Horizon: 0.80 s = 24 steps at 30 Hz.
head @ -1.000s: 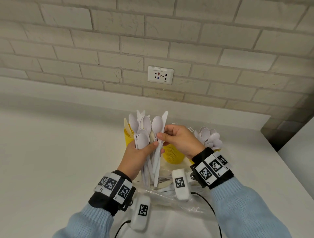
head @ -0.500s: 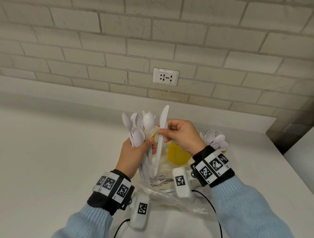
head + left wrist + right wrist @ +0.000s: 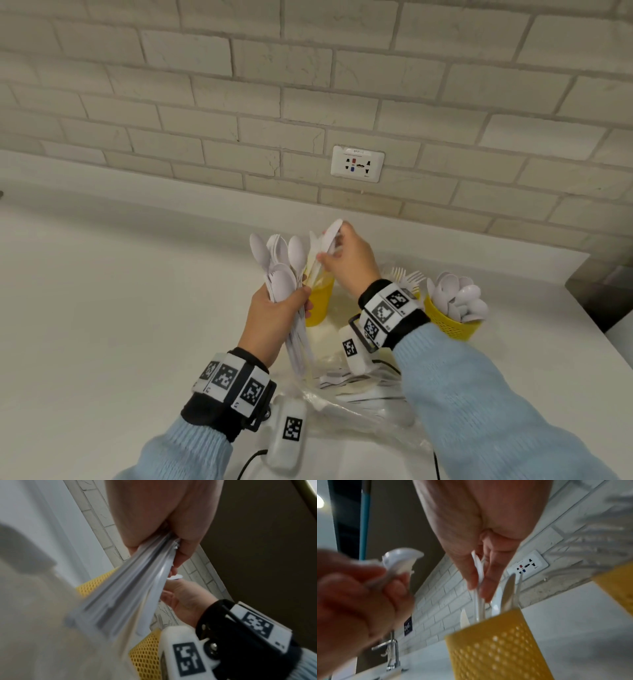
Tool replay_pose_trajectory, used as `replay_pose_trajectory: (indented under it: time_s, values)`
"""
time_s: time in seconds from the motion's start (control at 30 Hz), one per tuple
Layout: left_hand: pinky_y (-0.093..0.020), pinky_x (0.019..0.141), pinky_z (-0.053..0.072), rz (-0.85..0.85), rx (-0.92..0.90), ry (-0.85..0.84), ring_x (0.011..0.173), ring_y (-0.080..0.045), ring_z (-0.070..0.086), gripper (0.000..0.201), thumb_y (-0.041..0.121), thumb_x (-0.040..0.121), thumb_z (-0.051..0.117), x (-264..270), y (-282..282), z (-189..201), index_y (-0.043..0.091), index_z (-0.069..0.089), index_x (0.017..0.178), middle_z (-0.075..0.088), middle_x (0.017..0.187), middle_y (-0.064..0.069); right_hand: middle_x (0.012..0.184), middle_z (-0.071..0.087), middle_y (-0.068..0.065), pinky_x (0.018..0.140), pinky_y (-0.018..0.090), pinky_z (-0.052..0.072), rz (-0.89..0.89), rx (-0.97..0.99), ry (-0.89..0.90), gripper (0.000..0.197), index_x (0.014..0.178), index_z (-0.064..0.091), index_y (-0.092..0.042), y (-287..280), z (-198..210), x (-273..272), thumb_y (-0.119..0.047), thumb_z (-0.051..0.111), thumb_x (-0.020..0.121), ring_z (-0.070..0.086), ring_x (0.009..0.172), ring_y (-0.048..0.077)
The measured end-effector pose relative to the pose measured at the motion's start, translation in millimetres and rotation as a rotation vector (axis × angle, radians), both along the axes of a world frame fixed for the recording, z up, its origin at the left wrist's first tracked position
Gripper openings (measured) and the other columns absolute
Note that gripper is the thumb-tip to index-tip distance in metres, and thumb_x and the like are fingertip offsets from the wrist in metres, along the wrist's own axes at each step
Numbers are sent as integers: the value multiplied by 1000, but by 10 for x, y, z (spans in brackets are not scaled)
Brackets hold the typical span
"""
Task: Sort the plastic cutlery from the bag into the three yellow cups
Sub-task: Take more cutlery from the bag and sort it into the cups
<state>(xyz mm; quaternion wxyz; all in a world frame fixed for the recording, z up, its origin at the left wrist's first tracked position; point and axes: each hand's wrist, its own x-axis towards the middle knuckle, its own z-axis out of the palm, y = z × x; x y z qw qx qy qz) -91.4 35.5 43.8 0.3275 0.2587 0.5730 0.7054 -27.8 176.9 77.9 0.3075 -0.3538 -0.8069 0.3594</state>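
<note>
My left hand grips a bundle of white plastic cutlery, mostly spoons, upright above the counter; the left wrist view shows its fingers wrapped round the handles. My right hand pinches one white knife over the left yellow cup. In the right wrist view the knife hangs from the fingers with its lower end inside that cup, beside other knives. Forks stand in the middle cup, which my right wrist hides. The right cup holds spoons.
The clear plastic bag lies on the white counter just in front of the cups, with more cutlery inside. A brick wall with a socket runs behind. A tap stands far to the left. The counter ends at the right.
My right hand drew the knife out of the bundle and carried it back and down to the left cup. My left hand kept hold of the bundle.
</note>
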Motion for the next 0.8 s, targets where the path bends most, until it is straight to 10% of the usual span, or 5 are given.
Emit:
replay_pose_trajectory:
  time_s: [0.17,0.4,0.53,0.8]
  values:
    - [-32,64,53,-40,-19,30,65,-21,62,11,2,85,63,-19,-17,-39,2,61,96,64,70,-11,95,65,10,75,33,47,28,54,-253,16,95,55,-13,-6,-145,-50,-16,62,81,62,91,30]
    - [-26,59,50,-89,-44,88,59,-17,57,6,3,84,64,8,2,-54,3,58,84,60,63,-8,114,60,2,95,33,42,-25,245,100,26,112,62,-16,-76,8,136,-29,59,89,51,111,20]
    - [-22,55,47,-113,-53,135,56,-14,55,8,3,82,65,74,42,-30,5,58,79,59,64,-10,102,60,-11,88,27,45,231,-81,115,26,110,63,-21,-260,123,304,-29,65,85,56,95,8]
    - [-25,58,48,-218,-26,138,58,-16,56,9,1,82,66,229,141,1,6,59,85,59,64,-7,89,65,3,73,21,52,330,-280,212,13,91,61,-12,-254,132,581,-12,69,81,61,80,10]
